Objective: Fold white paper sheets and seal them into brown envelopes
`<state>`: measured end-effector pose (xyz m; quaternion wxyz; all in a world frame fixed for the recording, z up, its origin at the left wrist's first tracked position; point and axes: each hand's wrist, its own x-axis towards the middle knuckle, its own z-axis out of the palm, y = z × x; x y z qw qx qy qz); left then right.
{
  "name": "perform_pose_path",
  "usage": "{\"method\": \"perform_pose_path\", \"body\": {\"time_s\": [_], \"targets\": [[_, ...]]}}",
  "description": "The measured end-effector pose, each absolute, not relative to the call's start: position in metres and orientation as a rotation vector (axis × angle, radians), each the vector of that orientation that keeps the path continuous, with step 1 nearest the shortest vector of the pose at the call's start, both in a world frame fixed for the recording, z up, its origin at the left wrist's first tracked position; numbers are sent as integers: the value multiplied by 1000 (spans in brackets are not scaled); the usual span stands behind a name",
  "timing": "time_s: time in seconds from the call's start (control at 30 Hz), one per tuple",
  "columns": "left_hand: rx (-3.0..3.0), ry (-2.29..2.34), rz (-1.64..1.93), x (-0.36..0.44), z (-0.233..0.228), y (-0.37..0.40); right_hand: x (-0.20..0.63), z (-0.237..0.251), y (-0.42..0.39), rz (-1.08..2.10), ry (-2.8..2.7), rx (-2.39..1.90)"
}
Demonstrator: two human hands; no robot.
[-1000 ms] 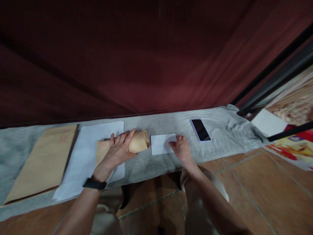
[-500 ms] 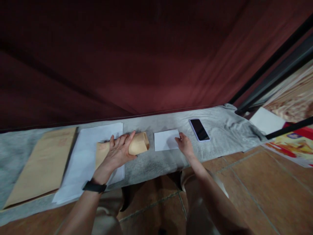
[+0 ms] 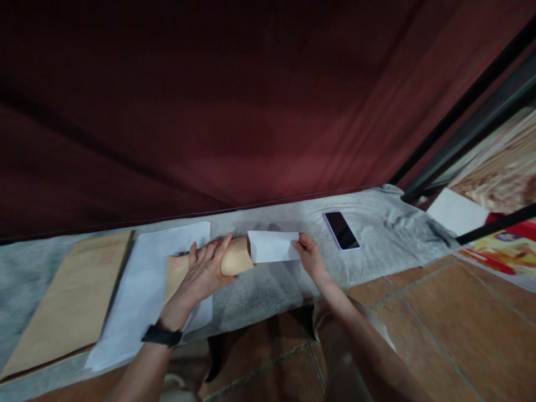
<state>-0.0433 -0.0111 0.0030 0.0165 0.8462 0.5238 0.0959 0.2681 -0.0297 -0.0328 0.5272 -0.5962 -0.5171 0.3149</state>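
Note:
My left hand [image 3: 205, 268] grips a small brown envelope [image 3: 234, 258], bulging its mouth open toward the right. My right hand [image 3: 309, 255] pinches the right end of a folded white paper [image 3: 270, 246], whose left end sits at the envelope's open mouth. Both lie over a grey cloth [image 3: 268, 279] on the floor. The envelope's closed end rests on a white sheet [image 3: 146, 279]. A black band sits on my left wrist.
A large brown envelope [image 3: 71, 301] lies at the left beside the white sheet. A dark phone [image 3: 341, 230] rests on the cloth to the right. A dark red curtain hangs behind. Brown floor tiles, my knees and coloured printed papers [image 3: 506, 251] lie nearer and right.
My right hand picked up the folded white paper from the cloth and carried it left to the mouth of the small envelope. My left hand kept its hold.

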Motion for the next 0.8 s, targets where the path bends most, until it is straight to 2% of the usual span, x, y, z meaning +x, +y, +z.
{"method": "perform_pose_path", "body": {"time_s": [0.27,0.57,0.8], "targets": [[2698,1602,315,-42,1,-12,271,-27,-31,718,-1399,-1568],[2750,1560,358,-38,1,-13,263,-29,-29,915,-1441,-1587],[2796,1476,420,-28,3,-16,241,-36,-32,1061,-1346,-1426]]}}
